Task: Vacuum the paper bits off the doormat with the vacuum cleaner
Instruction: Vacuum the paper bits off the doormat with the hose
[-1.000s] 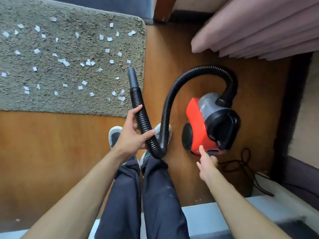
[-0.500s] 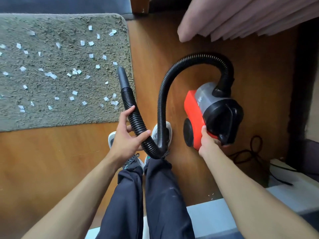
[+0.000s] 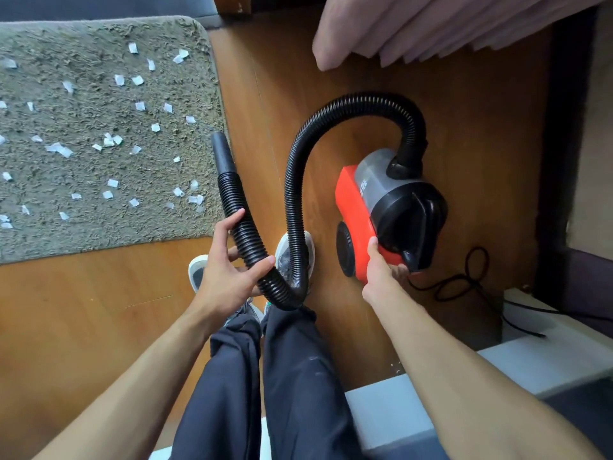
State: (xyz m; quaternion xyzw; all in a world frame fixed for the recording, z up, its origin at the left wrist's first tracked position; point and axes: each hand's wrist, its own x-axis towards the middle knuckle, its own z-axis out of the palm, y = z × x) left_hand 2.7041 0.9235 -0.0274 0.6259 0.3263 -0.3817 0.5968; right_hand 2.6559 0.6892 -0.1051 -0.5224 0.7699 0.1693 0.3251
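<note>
A grey shaggy doormat (image 3: 83, 207) lies at the upper left, strewn with several white paper bits (image 3: 109, 140). A small red, grey and black vacuum cleaner (image 3: 381, 210) stands on the wooden floor at the right. Its black ribbed hose (image 3: 298, 180) arcs up from the body and loops down to my left hand (image 3: 229, 270), which grips it a little behind the smooth nozzle (image 3: 223, 156). The nozzle hangs over the mat's right edge. My right hand (image 3: 381, 265) is on the near end of the vacuum's red body, thumb along its side; its fingers are hidden.
Pink curtain folds (image 3: 447, 24) hang at the top right. A black power cord (image 3: 464, 277) coils on the floor behind the vacuum. A pale ledge (image 3: 547, 346) runs along the lower right. My legs and shoes (image 3: 295, 257) sit below the hose loop.
My right hand went from touching the vacuum's rear with a fingertip to lying on its red end. The view shifted, so the mat sits lower and further left.
</note>
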